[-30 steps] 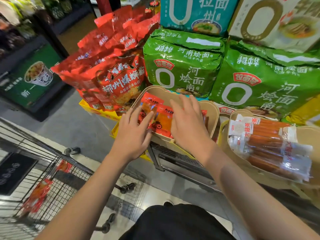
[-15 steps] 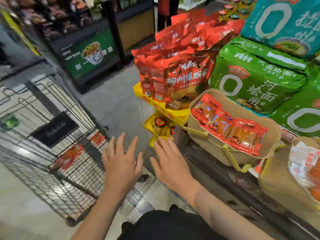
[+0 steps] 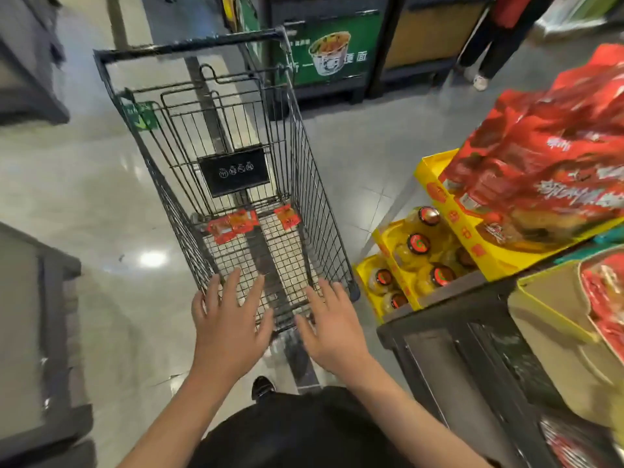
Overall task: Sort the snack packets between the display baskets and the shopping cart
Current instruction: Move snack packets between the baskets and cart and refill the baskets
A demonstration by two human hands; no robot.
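Fingers of both hands are spread straight and hold nothing: the left hand (image 3: 227, 327) and right hand (image 3: 332, 327) hover palms down at the near end of the black wire shopping cart (image 3: 305, 184). Two red-orange snack packets lie on the cart's floor toward its far end, one left (image 3: 231, 225), one smaller at right (image 3: 287, 216). At the right edge, a beige display basket (image 3: 553, 319) holds more red packets (image 3: 604, 298). Beyond it stand yellow boxes of jars (image 3: 410, 261).
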